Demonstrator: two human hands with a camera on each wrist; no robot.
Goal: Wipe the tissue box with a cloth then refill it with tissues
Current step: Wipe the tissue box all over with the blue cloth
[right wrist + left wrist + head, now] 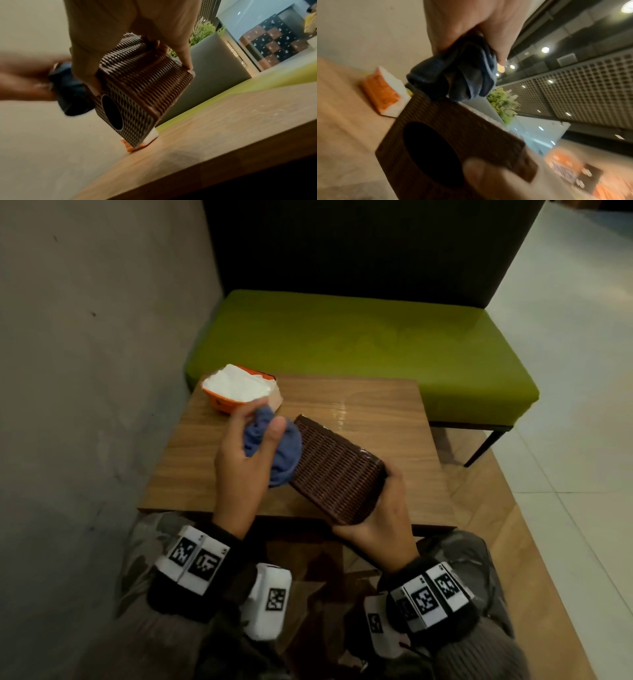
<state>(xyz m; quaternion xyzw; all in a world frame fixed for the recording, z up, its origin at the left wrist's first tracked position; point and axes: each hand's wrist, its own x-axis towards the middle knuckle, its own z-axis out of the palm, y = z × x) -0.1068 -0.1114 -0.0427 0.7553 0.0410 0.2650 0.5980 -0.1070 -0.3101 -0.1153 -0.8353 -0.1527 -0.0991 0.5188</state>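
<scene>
1. Right hand (378, 520) grips the near end of the woven brown tissue box (337, 469), held tilted above the wooden table (376, 405).
2. Left hand (239, 460) clutches the bunched blue cloth (277, 446) against the box's far-left end.
3. Long axis runs near-right to far-left; its opening faces left.
4. Tissue pack (239, 388) lies far-left, unused.

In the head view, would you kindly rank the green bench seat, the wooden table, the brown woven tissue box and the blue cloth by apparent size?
1. green bench seat
2. wooden table, close behind; nearer the camera, so unsure
3. brown woven tissue box
4. blue cloth, partly hidden by the left hand
</scene>
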